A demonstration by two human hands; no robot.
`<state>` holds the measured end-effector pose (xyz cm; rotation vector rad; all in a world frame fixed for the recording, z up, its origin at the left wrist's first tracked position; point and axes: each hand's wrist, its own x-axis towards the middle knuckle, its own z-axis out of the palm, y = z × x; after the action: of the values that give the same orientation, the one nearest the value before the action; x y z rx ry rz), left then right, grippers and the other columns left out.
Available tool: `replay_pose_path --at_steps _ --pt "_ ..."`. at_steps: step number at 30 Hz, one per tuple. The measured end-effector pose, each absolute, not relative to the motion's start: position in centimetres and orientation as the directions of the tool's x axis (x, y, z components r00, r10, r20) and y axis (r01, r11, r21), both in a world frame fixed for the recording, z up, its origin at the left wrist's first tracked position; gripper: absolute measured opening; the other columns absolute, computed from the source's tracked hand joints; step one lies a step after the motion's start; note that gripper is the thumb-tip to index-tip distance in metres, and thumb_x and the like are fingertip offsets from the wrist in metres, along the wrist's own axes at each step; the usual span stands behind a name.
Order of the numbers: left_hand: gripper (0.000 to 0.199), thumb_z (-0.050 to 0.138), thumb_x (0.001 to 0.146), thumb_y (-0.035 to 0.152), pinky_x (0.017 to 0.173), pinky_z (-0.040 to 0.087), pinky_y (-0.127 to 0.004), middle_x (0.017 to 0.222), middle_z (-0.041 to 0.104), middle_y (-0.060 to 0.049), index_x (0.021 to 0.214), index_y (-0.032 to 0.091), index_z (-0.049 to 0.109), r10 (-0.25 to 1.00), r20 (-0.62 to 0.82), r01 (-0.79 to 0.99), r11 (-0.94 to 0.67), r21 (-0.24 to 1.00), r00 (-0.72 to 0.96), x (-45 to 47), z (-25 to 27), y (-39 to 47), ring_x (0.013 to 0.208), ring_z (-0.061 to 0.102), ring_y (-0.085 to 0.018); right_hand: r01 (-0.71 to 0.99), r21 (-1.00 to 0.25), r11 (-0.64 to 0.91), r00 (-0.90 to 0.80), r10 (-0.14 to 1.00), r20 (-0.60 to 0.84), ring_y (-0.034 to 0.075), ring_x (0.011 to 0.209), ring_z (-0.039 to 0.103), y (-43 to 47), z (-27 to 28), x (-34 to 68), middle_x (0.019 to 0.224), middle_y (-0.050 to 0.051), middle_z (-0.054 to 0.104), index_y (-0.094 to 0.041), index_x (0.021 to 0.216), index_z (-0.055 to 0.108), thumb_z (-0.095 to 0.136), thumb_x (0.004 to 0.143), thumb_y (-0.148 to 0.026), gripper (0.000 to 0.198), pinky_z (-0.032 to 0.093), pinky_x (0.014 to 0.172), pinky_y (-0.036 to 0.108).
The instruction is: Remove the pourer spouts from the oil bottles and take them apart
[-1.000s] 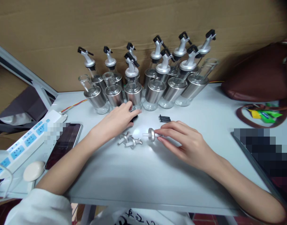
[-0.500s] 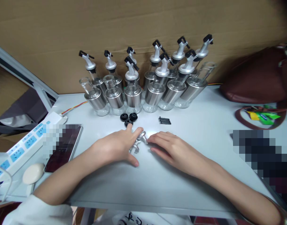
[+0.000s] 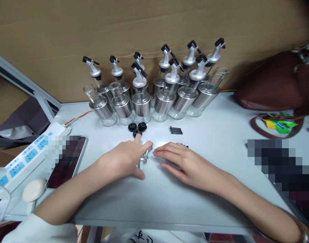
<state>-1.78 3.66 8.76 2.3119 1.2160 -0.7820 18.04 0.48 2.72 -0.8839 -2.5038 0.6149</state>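
Note:
My left hand is low over the table, palm down with thumb and fingers spread, beside and partly over some silver pourer spouts. Its fingers hide part of them, so their number is unclear. One fingertip reaches the nearest of three black round stoppers. To the right, my right hand hovers or rests with fingers stretched out, a small gap from the spouts, and nothing shows in it. Several small black pieces peek out behind its knuckles. Beyond it lie a few thin black levers.
Glass bottles with steel sleeves stand in rows along the cardboard backing, most with pourers fitted. At left are a power strip, a phone and a round white object. A brown bag sits at right.
The silver spouts have shifted left, closer together under my left hand. My right fingers have come away from them, and the small black pieces behind that hand now show. The view moved slightly.

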Motion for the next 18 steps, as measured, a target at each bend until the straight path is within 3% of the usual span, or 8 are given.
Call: replay_pose_path --at_steps 8,12,18 --pt "0.066 0.076 0.074 0.044 0.067 0.051 -0.035 0.114 0.054 -0.013 0.128 0.022 0.044 0.661 -0.61 0.856 -0.514 0.057 0.437 -1.89 8.71 3.63 0.083 0.068 -0.029 0.501 -0.491 0.713 -0.703 0.666 0.25 0.024 0.103 0.065 0.61 2.94 18.35 0.111 0.012 0.07 -0.015 0.117 0.063 0.048 0.095 -0.016 0.026 0.055 0.088 0.045" --pt "0.062 0.074 0.077 0.036 0.07 0.052 -0.036 0.116 0.055 -0.014 0.13 0.021 0.044 0.627 -0.599 0.836 -0.53 0.14 0.498 -2.17 8.5 3.42 0.088 0.068 -0.03 0.512 -0.479 0.713 -0.699 0.67 0.25 0.024 0.102 0.065 0.71 3.02 18.41 0.11 0.013 0.07 -0.014 0.117 0.063 0.049 0.094 -0.016 0.027 0.055 0.087 0.044" --pt "0.08 0.079 0.07 0.035 0.074 0.053 -0.037 0.121 0.052 -0.014 0.138 0.025 0.038 0.616 -0.6 0.833 -0.527 0.168 0.511 -2.57 8.52 3.15 0.094 0.066 -0.032 0.523 -0.474 0.708 -0.691 0.678 0.252 0.025 0.099 0.066 0.82 3.0 18.55 0.11 0.013 0.07 -0.014 0.129 0.055 0.049 0.095 -0.018 0.035 0.055 0.084 0.046"
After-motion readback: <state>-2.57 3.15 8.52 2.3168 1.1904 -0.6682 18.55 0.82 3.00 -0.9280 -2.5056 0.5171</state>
